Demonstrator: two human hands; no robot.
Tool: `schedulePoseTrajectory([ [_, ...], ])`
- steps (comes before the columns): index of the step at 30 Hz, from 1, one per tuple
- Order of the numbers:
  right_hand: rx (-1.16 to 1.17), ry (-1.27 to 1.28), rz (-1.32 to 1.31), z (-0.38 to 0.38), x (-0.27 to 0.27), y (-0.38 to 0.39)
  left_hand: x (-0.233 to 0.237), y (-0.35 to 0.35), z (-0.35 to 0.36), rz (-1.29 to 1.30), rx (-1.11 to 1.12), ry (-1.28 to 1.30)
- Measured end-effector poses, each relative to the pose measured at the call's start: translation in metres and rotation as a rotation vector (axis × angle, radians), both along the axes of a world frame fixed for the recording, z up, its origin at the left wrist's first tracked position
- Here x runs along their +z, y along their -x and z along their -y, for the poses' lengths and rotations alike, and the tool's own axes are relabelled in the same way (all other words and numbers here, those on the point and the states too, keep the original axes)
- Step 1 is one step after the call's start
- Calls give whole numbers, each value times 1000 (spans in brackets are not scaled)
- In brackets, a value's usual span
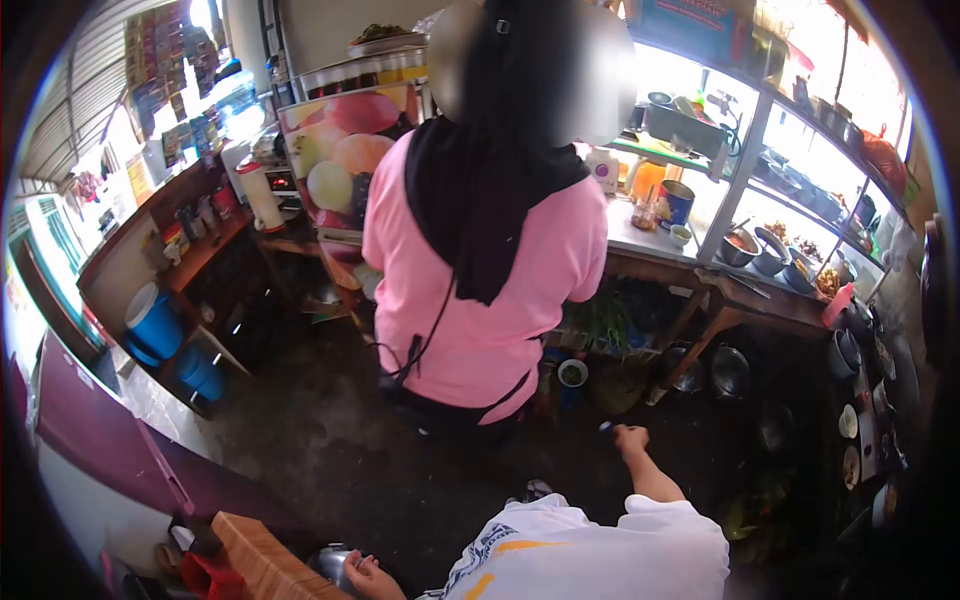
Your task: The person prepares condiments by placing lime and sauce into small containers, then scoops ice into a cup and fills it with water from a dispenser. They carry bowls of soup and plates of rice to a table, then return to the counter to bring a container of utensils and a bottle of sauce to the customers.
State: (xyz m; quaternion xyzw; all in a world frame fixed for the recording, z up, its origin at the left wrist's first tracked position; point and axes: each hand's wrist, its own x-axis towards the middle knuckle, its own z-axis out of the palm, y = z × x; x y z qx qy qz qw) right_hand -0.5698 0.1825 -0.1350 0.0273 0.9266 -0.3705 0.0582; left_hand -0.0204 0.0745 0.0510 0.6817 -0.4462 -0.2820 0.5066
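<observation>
My right hand [630,437] is held out over the dark floor, its fingers closed round a small item with a bluish-white end, too small to name. Low in the view, my left hand [368,575] is beside a shiny metal pot [335,562] and the wooden edge [265,560]. Its fingers look curled, and what they hold, if anything, cannot be made out. Directly ahead stands a person in a pink top [480,270] and black head covering, back turned to me.
A glass food case [735,175] with bowls of food stands at the right, above a wooden counter [740,295]. Pans [728,370] lie beneath. Blue buckets [155,320] are at the left, near a maroon cabinet [100,440]. Dishes line the far right.
</observation>
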Motion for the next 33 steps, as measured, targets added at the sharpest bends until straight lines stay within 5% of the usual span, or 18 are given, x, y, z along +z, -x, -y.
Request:
schedulePoseTrajectory([
  [2,-276,141,-89,-16,20,67,-27,16,12,-47,-47,-66],
  [4,-313,212,-232,-19,63,133,-1,58,21,24,-42,-106],
  [5,-296,127,-495,-13,77,172,8,79,26,57,-39,-123],
  [9,-25,452,-880,61,210,282,-46,138,58,-133,-65,-10],
  [13,169,658,-734,160,348,333,-33,213,60,-130,-61,42],
  [14,172,640,-976,185,364,358,-36,223,57,-119,-41,20],
  [15,175,621,-1218,210,376,383,-40,231,54,-108,-19,-2],
  [18,225,423,-1174,259,398,444,-55,235,41,-77,34,-26],
  [21,239,413,-1483,304,386,523,-71,222,25,-59,97,-13],
  [25,206,35,-1196,320,402,523,-87,198,9,12,180,-32],
  [33,290,-176,-1331,346,400,574,-80,202,12,72,222,-102],
])
